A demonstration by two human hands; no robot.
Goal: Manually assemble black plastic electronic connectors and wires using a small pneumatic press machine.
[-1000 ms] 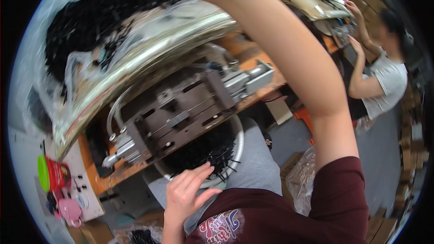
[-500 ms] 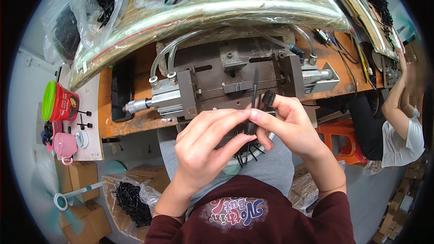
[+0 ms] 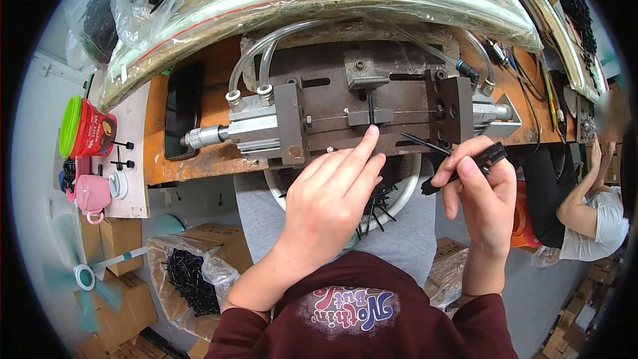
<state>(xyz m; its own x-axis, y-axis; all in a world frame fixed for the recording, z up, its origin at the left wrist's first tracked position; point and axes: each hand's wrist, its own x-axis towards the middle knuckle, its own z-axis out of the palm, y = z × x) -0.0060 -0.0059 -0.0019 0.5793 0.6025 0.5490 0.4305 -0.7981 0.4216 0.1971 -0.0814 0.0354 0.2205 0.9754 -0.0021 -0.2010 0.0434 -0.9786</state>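
My left hand (image 3: 325, 199) is over the front of the metal fixture (image 3: 415, 136), its index finger stretched out. That fingertip meets the near end of a thin black plastic piece (image 3: 371, 112) sitting in the fixture's small central block (image 3: 357, 118). The left thumb is mostly hidden. To the right, my right hand (image 3: 488, 196) is closed around several black plastic pieces (image 3: 492, 154) with thick heads; one thin stem (image 3: 422, 141) sticks out toward the fixture. On my lap, under my hands, a white round basket (image 3: 407, 206) contains more black stemmed pieces.
Metal cylinders (image 3: 256, 134) with clear hoses flank the fixture. A phone (image 3: 183, 113), red tub (image 3: 96, 129) and pink cup (image 3: 92, 193) are at left. Plastic-wrapped material (image 3: 319, 0) curves across the back. A fan (image 3: 85, 278) stands lower left; a co-worker (image 3: 591, 216) sits at right.
My hands have come apart. The left moved forward to the fixture's central block, where a black piece now sits; the right drew away to the right holding black pieces.
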